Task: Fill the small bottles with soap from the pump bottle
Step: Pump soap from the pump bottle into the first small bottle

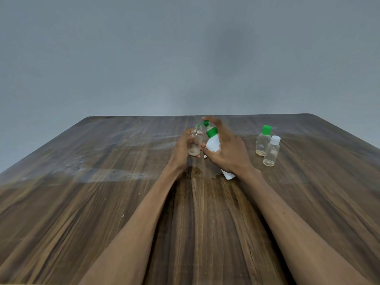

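Three small clear bottles are in play: an uncapped one gripped around its body by the left hand, held off the desk near its middle, and two capped ones, a green-capped bottle and a white-capped bottle, standing close together further right, each with a thin layer of yellowish liquid at the bottom. The right hand wraps the white pump bottle, tilted left, a finger curled over the green pump head, whose spout sits just at the open threaded neck. Thin plastic like this probably weighs little and dents if squeezed, and soap would make it slippery; mid-body looks the safest hold. Nothing stands between the hands and the capped pair.
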